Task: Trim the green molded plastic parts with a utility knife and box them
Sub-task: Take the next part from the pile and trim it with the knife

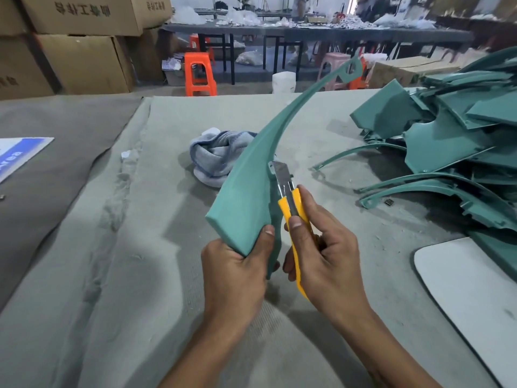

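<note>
Head view. Left hand [237,264] wrapped around the broad near end of a long curved green part [251,175], thumb on the top face, fingers curled underneath. Part raised off the table covering [112,247], arcing up and away from the grip to a narrow far tip with a cut-out opening. Right hand [324,256] closed around a yellow utility knife [293,219], thumb laid along the handle, just beside the left-hand grip. Blade extended, its tip touching the part's right-hand edge at a small tab, a little beyond the grip.

Left of the grip: wide bare stretch of grey covering, wrinkled, with a raised seam line running away from the viewer. Beyond the grip, partly behind the part: crumpled blue-grey cloth [215,158]. Right of the grip: pile of green parts [447,141], thin curved ends pointing toward the knife hand, open covering between. Near right: white rounded panel [470,289], edge well apart from the right wrist. Far left: cardboard boxes [84,51]; beyond the table edge: orange stool [200,74].
</note>
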The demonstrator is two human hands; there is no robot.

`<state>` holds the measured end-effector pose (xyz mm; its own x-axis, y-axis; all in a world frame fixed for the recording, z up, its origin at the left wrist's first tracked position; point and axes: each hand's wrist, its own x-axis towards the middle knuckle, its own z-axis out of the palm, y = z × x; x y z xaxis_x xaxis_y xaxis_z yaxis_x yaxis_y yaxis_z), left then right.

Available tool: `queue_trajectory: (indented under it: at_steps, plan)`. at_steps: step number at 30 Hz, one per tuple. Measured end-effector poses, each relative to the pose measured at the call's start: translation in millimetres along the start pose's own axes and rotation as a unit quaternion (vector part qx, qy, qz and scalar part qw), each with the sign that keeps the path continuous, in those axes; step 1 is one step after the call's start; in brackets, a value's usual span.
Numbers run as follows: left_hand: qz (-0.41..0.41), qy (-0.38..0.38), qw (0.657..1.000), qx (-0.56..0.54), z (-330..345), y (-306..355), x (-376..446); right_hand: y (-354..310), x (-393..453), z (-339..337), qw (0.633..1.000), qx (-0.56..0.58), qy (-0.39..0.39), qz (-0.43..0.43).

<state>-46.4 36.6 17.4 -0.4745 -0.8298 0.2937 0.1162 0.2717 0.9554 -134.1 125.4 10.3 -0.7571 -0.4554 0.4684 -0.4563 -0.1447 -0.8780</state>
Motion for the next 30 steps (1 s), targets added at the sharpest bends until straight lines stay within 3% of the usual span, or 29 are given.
queue_trajectory:
  at_steps: [5,8,11,15,20,26,30]
  plan:
    - [-0.002,0.003,1.0,-0.019,0,0,0,-6,1,-2,0.999,0.038,0.017,-0.001]
    - [-0.003,0.01,1.0,-0.006,-1,0,1,-3,1,-1,1.0,0.022,-0.001,0.013]
    - [-0.019,0.007,1.0,-0.013,-2,-3,2,-2,5,-6,0.998,-0.008,0.03,0.048]
    - [-0.002,0.007,1.0,0.01,-3,-4,-1,-10,2,-6,0.999,-0.001,0.013,0.029]
    - [0.008,0.041,0.998,0.055,-4,-8,1,-12,6,-8,0.988,0.033,0.031,0.145]
    - [0.122,0.074,0.971,0.19,-8,-8,5,-34,-3,2,0.968,0.177,-0.005,0.178]
    - [0.202,0.045,0.935,0.287,-15,-6,7,-42,-3,5,0.943,0.258,-0.007,0.209]
